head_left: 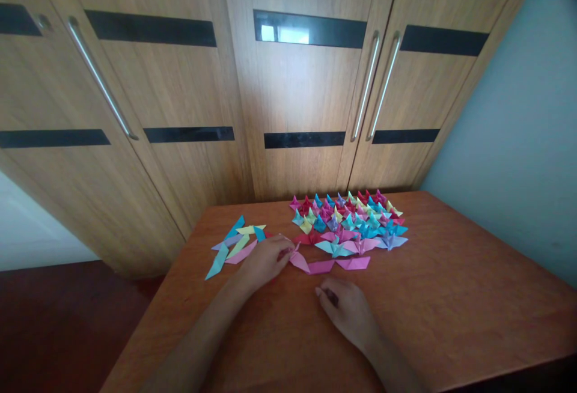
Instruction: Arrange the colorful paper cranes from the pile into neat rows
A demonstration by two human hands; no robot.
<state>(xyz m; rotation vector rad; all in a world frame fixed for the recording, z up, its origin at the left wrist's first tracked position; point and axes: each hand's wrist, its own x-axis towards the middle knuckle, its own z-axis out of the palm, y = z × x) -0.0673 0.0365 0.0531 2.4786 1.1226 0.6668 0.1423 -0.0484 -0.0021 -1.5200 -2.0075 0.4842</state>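
Observation:
My left hand (pixel 269 258) pinches a light pink folded-paper crane (pixel 299 261) at the front of the group, fingers closed on its upper part. To the right of that crane lies a magenta folded-paper piece (pixel 354 263) with two flat pointed ends. My right hand (pixel 346 306) rests on the table just below it, fingers curled in, and nothing shows between them. Behind, several finished paper cranes (pixel 336 247) of many colours stand close together in rows. Left of my left hand lie loose flat folded-paper pieces (pixel 219 261) in blue, yellow, green, purple and pink, partly overlapping.
The brown wooden table (pixel 451 297) reaches back to a wooden wardrobe (pixel 297 92) with long metal handles (pixel 365 86) and dark strips. A pale blue wall (pixel 518 158) stands at the right. Beyond the table's left edge shows a dark reddish floor (pixel 67 321).

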